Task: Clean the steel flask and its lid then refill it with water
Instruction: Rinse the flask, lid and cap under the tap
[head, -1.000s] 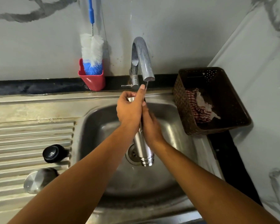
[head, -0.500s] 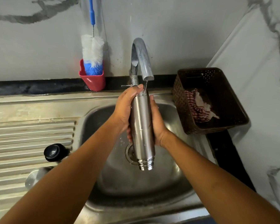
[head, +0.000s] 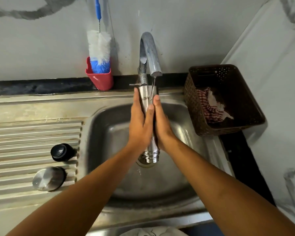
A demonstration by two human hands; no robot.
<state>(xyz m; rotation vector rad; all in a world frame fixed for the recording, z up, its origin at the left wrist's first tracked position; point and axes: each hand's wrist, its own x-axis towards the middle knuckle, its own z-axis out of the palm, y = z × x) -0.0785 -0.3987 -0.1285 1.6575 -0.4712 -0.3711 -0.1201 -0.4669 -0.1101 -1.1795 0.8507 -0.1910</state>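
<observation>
Over the sink (head: 109, 133) basin, one steel flask (head: 145, 99) is pressed between my two hands. Its open end points down toward me and its base sits up under the single tap (head: 150, 53). My left hand (head: 140, 123) and right hand (head: 162, 123) are both flat, fingers straight, with palms against opposite sides of the flask. One thin stream of water (head: 154, 86) falls from the spout onto its upper end. The flask is a slim brushed-steel cylinder, uncapped, with a ringed neck showing below my wrists and faint lettering near the base. On the ribbed drainboard (head: 24, 133) to my left lie two lid parts, apart: one black stopper (head: 60, 152) and one steel lid (head: 48, 178). One bottle brush (head: 99, 46) stands in one red holder (head: 101, 80) by the wall. One brown basket (head: 191, 99) holds one checked cloth (head: 209, 108).
</observation>
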